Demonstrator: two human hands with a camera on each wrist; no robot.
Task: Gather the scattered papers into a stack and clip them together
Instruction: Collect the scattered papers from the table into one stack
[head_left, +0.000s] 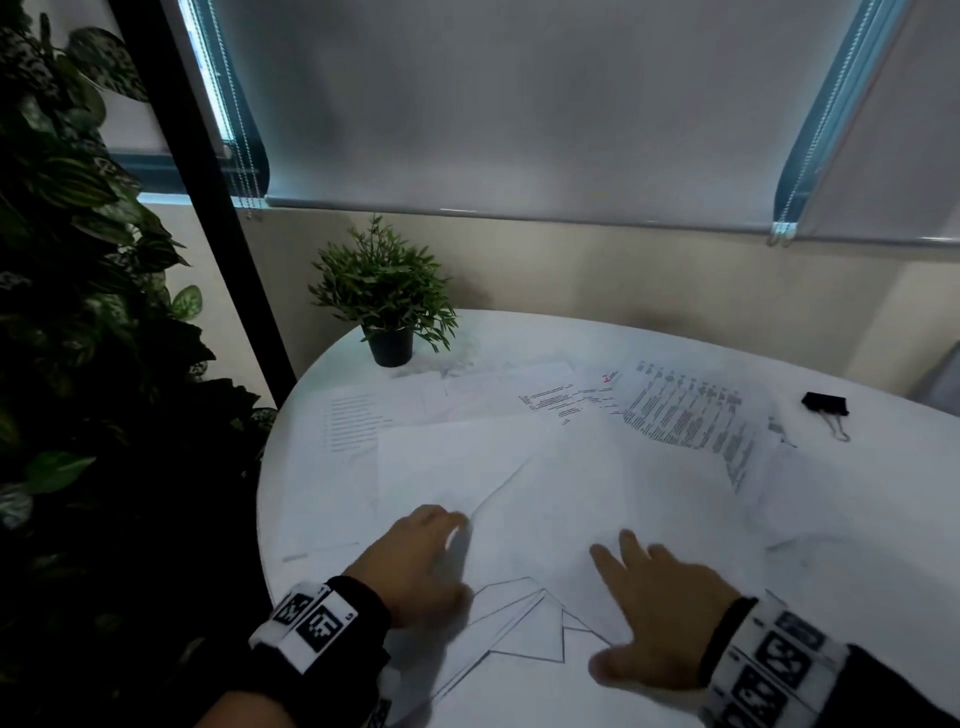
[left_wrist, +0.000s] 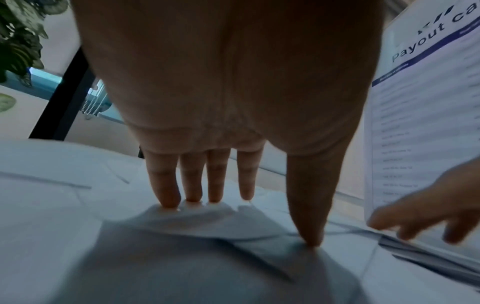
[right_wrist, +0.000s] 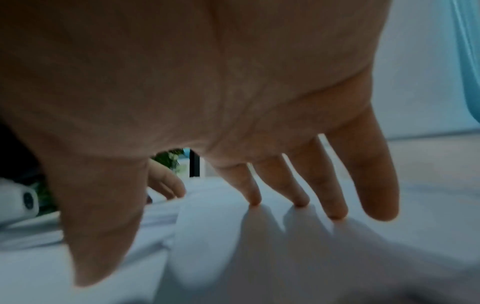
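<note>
Several white papers (head_left: 545, 478) lie spread and overlapping on a round white table (head_left: 883, 499); the far ones are printed sheets (head_left: 685, 415). My left hand (head_left: 441, 551) presses its straight fingers on a sheet's left edge, fingertips and thumb touching paper (left_wrist: 182, 222). My right hand (head_left: 639, 608) lies flat with spread fingers on the near papers, its fingertips (right_wrist: 298, 202) pushing the sheet (right_wrist: 259, 257). A black binder clip (head_left: 826, 404) sits apart at the far right. In the left wrist view a printed sheet (left_wrist: 428, 123) tilts up beside my right hand (left_wrist: 428, 211).
A small potted plant (head_left: 389, 312) stands at the table's far left edge. A large leafy plant (head_left: 78, 260) and a black post (head_left: 218, 208) are off the table to the left. The wall and lowered blinds (head_left: 519, 104) lie behind.
</note>
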